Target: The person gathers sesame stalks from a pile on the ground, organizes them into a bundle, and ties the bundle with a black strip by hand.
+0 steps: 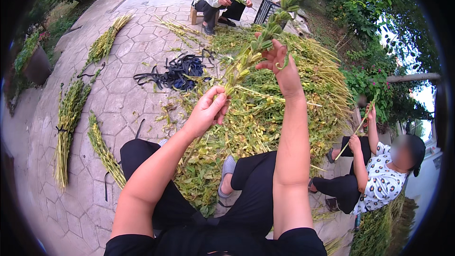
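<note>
my left hand point(208, 109) pinches the base of a long green podded stalk point(265, 35) — my right hand point(282, 64) grips its middle, tip slanting up-right.

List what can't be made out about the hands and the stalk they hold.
Head view only:
- Left hand: fingertips curl around the green stalk, hiding the grip point.
- Right hand: palm faces away, its hold is hidden.
- Stalk pods: too small to tell their condition.
- Black straps: tangled, uncountable.

Stalk bundles point(71, 118) on paved ground point(128, 99)
</note>
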`<state>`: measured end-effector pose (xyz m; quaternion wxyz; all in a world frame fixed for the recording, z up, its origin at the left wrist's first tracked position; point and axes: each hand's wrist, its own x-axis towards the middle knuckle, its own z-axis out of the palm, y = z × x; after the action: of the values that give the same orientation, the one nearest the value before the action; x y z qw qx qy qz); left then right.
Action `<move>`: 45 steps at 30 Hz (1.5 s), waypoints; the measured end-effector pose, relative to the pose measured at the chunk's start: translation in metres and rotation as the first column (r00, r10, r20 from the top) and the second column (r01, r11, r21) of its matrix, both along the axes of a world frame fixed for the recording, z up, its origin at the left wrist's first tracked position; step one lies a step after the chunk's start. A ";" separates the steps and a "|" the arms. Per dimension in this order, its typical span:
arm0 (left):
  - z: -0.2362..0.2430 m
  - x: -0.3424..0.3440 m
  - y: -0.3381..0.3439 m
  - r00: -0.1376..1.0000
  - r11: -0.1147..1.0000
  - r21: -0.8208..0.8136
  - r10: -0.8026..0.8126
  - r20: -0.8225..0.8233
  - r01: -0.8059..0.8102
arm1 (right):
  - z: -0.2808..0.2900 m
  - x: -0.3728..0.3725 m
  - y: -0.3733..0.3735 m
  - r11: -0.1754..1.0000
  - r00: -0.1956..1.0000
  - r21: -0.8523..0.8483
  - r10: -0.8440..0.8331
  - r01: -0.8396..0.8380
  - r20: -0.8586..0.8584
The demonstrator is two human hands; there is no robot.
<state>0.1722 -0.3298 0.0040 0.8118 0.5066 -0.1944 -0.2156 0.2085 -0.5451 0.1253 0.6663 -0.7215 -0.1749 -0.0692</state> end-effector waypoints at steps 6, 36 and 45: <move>0.002 0.000 0.002 0.995 1.000 -0.001 0.007 -0.095 -0.008 | -0.009 0.006 -0.004 0.983 0.986 -0.074 -0.169 0.167 -0.012; -0.009 0.002 -0.005 0.982 0.996 0.027 -0.082 -0.169 0.088 | -0.019 -0.009 -0.036 0.712 0.889 -0.541 -0.288 0.447 0.356; -0.004 0.012 -0.001 0.973 0.989 -0.138 -0.088 -0.213 0.059 | -0.044 -0.004 -0.032 0.662 0.952 -0.685 -0.238 0.305 0.193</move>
<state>0.1840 -0.3312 -0.0002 0.8513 0.4178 -0.1362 -0.2867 0.2043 -0.5776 0.0817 0.3124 -0.9354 -0.1071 -0.1267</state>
